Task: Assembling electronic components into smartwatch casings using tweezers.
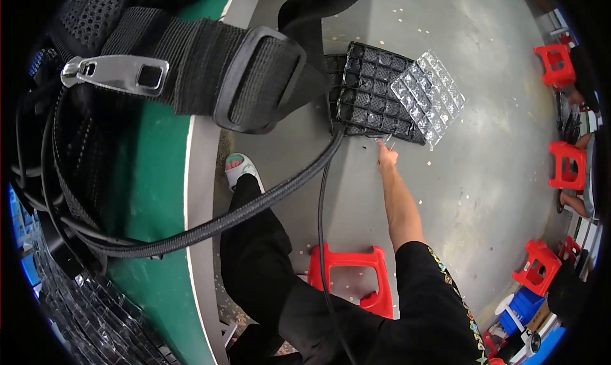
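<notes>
My right hand (pixel 387 155) reaches down at the end of an outstretched arm, by the lower edge of the black gridded trays (pixel 375 91). Its fingers look closed at a small pale, shiny edge there; what they hold, if anything, is too small to make out. The black trays lie overlapping in a loose stack low over the grey floor. A clear plastic gridded tray (pixel 429 98) rests slanted across their right side. My left hand is out of view.
Close up, a black strap with a buckle (pixel 261 78) and a thick braided cable (pixel 254 215) cross the view. A green-topped table (pixel 156 174) runs along the left. A red stool (pixel 356 260) stands beside my legs; more red stools (pixel 568 166) and seated people line the right.
</notes>
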Demonstrator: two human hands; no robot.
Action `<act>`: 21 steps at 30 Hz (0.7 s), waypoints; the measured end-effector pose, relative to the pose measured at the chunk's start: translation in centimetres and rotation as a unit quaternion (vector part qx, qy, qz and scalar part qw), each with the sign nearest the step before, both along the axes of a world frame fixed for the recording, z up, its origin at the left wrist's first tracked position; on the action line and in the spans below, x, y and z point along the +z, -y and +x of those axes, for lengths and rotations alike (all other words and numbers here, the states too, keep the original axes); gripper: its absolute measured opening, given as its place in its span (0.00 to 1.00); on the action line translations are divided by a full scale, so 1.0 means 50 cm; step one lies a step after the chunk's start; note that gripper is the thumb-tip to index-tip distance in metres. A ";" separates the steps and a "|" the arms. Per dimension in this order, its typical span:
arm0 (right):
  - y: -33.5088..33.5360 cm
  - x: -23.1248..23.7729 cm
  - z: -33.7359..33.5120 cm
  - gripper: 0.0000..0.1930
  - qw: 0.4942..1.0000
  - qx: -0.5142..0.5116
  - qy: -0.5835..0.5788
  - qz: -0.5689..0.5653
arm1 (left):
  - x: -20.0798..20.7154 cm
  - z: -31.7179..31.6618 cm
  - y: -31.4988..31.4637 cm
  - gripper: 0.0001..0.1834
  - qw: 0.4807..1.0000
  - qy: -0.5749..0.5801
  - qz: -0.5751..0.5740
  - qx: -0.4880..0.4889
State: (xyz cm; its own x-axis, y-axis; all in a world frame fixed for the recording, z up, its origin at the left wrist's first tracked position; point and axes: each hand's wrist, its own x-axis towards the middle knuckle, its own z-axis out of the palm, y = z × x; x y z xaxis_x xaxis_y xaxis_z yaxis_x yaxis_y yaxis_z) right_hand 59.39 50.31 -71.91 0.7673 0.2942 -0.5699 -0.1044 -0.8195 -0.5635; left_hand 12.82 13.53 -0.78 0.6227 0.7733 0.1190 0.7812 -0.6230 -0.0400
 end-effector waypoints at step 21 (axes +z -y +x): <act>-0.146 -0.167 0.047 0.30 0.969 -0.181 -0.165 0.028 | -0.018 -0.031 -0.052 0.09 0.997 -0.059 -0.045 0.009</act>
State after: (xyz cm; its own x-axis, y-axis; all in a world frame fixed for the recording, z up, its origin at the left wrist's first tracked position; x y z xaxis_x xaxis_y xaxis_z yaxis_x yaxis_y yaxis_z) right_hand 61.72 57.58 -80.28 0.6049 0.0774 -0.7925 -0.5608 -0.6652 -0.4930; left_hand 11.26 16.15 -1.66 0.6139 0.7890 -0.0250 0.7858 -0.6138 -0.0765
